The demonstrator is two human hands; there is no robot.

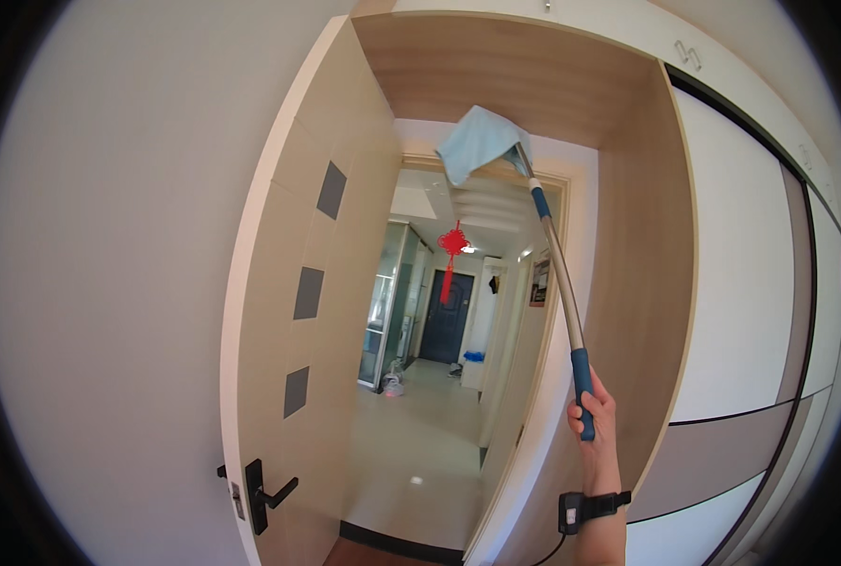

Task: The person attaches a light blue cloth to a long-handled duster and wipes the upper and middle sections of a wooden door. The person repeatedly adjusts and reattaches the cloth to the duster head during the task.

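Observation:
My right hand [593, 412] is closed around the blue grip of a telescopic metal pole [563, 279], raised upward. A light blue cloth [478, 141] hangs over the head at the pole's upper end, in front of the wall strip above the doorway and just below the wood-grain overhead panel [505, 67]. The cloth hides the pole's head and part of the door frame's top [420, 161]. A strap with a small black device [571, 513] is round my right wrist. My left hand is out of view.
An open beige door [335, 283] with a black lever handle [279, 495] stands at the left. White sliding wardrobe doors [738, 269] are at the right. A red knot ornament [453, 243] hangs in the doorway. Beyond are a hallway, a dark door [446, 318] and plastic bags [393, 380] on the floor.

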